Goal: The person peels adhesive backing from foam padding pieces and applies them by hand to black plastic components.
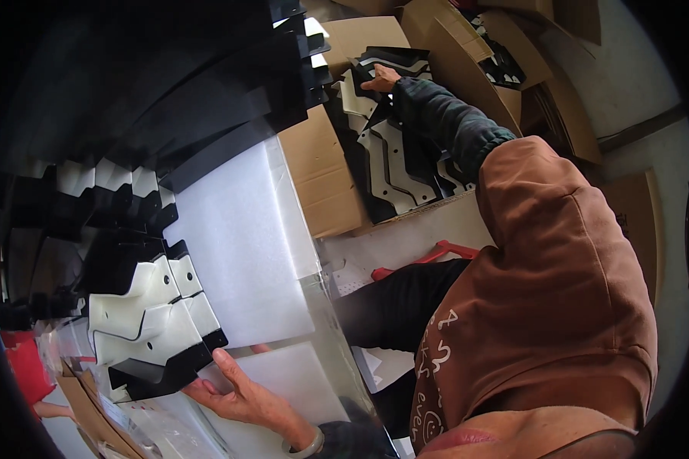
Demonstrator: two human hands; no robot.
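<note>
At the lower left, my left hand (pixel 241 392) has its thumb and fingers apart, beside the black edge of a stack of stepped, moulded black-and-cream panels (pixel 149 329). Its fingertips are partly hidden under that edge, so I cannot tell how firmly they touch. My right arm reaches far forward into an open cardboard box (pixel 321 176). There my right hand (pixel 384 78) has its fingers closed on the edge of a black-and-cream panel (pixel 352 99), which is tilted. More zigzag-shaped panels (pixel 394 168) lie in the same box below it.
White foam sheet (pixel 230 237) covers the surface between the stack and the box. Tall dark panels (pixel 207 99) rise at the upper left. Another cardboard box (pixel 505 61) with similar parts stands at the back right. A red frame (pixel 444 250) shows near my leg.
</note>
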